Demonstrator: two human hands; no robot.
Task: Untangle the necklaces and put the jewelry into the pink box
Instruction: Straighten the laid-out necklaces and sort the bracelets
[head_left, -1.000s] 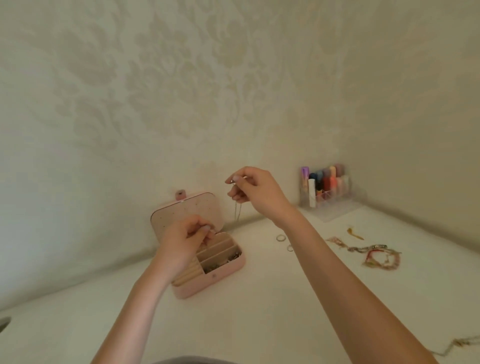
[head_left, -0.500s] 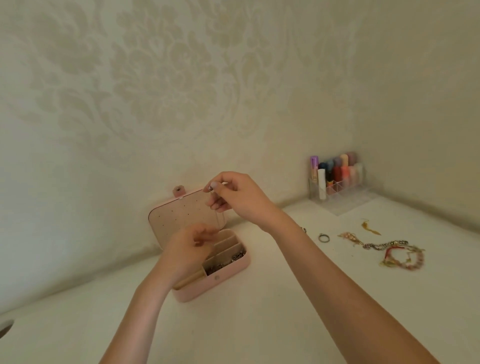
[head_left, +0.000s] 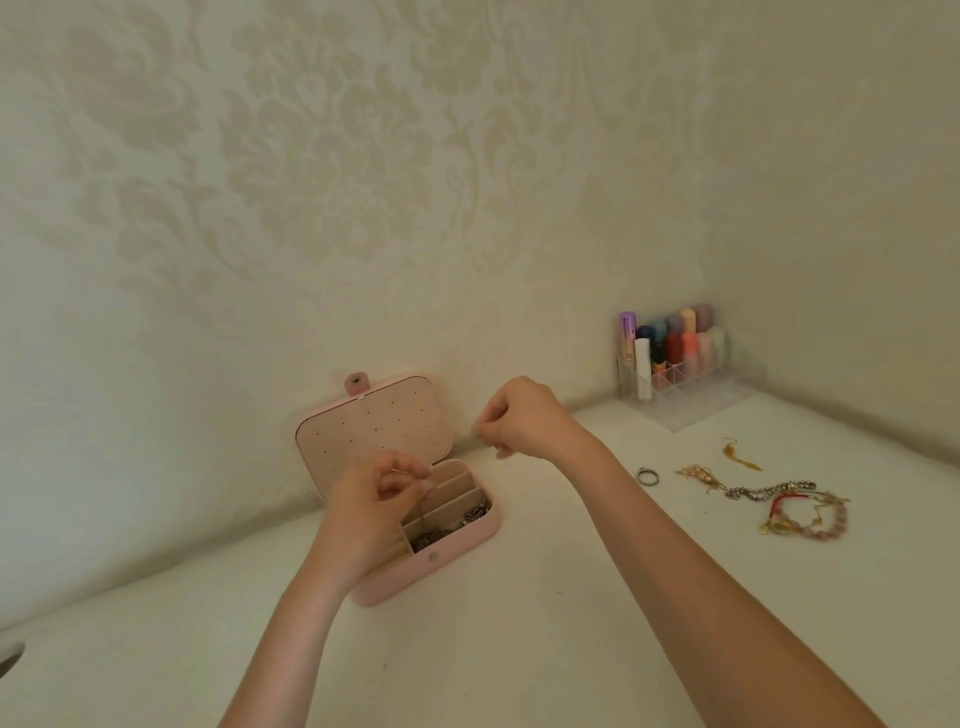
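Note:
The pink box (head_left: 457, 552) lies open on the white table, its dotted lid (head_left: 371, 431) leaning back towards the wall. Dark jewelry (head_left: 475, 514) fills its right compartments. My left hand (head_left: 371, 506) hovers over the box and pinches a thin chain necklace (head_left: 418, 512), which hangs down into a compartment. To the right of the lid, my right hand (head_left: 522, 421) is held up with curled fingers, pinching what looks like the chain's other end. The chain between the hands is too fine to make out. Tangled necklaces and bracelets (head_left: 779, 499) lie at the right.
A ring (head_left: 648, 476) and a gold earring (head_left: 738, 456) lie near the tangle. A clear organizer with lipsticks (head_left: 670, 358) stands in the far right corner. Patterned walls close in behind and at the right. A dark object (head_left: 10, 657) shows at the left edge.
My right hand has lowered the hanging chain and shifted right of the lid. My left hand has taken hold of the chain over the box, and it now drops into a compartment.

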